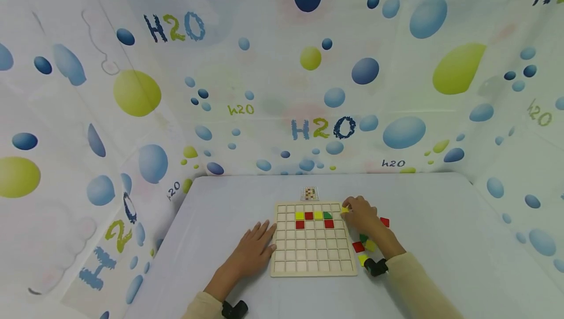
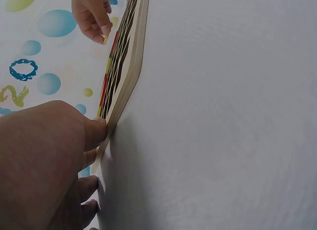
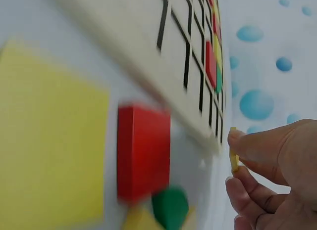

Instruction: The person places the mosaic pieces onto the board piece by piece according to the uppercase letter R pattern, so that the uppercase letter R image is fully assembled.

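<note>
A wooden grid board (image 1: 314, 255) lies on the white table with red, yellow and green tiles in its upper squares, among them a red tile (image 1: 329, 223) and a green piece (image 1: 327, 215). My left hand (image 1: 252, 248) rests flat at the board's left edge, its fingers touching the rim. Over the upper right corner of the board, my right hand (image 1: 363, 215) pinches a yellow tile (image 3: 234, 150) between thumb and fingertips. In the left wrist view the board (image 2: 131, 67) appears nearly edge-on beside the left thumb.
Loose tiles lie right of the board, including a red tile (image 1: 358, 247), a yellow tile (image 1: 363, 260) and a green piece (image 3: 170, 207); the right forearm partly covers this area. A small pattern card (image 1: 309, 193) lies behind the board. A patterned curtain (image 1: 273, 64) rises behind the table.
</note>
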Motion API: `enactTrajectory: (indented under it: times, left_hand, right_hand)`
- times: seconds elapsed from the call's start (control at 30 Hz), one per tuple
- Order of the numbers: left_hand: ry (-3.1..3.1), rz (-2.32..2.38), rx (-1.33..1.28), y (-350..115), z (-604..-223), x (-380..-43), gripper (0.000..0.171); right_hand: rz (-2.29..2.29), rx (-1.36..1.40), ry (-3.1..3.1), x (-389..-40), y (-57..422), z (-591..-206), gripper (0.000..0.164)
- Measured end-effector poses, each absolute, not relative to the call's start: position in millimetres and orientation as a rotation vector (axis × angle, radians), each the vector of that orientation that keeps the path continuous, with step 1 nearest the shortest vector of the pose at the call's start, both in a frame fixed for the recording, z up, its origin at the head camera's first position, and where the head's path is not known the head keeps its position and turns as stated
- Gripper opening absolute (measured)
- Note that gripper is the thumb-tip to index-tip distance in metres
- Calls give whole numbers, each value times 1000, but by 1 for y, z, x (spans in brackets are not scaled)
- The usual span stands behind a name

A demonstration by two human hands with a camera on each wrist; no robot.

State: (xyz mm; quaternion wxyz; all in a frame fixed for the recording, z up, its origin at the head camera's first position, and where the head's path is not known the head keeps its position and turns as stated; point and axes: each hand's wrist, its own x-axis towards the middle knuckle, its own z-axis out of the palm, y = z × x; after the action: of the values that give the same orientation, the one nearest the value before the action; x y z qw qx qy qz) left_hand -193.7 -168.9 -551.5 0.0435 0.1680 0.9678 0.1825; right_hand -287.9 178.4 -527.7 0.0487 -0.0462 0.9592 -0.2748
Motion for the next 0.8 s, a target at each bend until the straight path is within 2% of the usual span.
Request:
enactTrajectory:
  times: [0.4, 0.8]
  left_hand:
    - [2959, 562, 533, -168, -552, -192, 60]
    - [2968, 536, 525, -169, -552, -194, 60]
  right_hand:
    - [-900, -512, 2960, -269, 127, -536, 24]
    - [-942, -753, 2818, -252, 89, -533, 18]
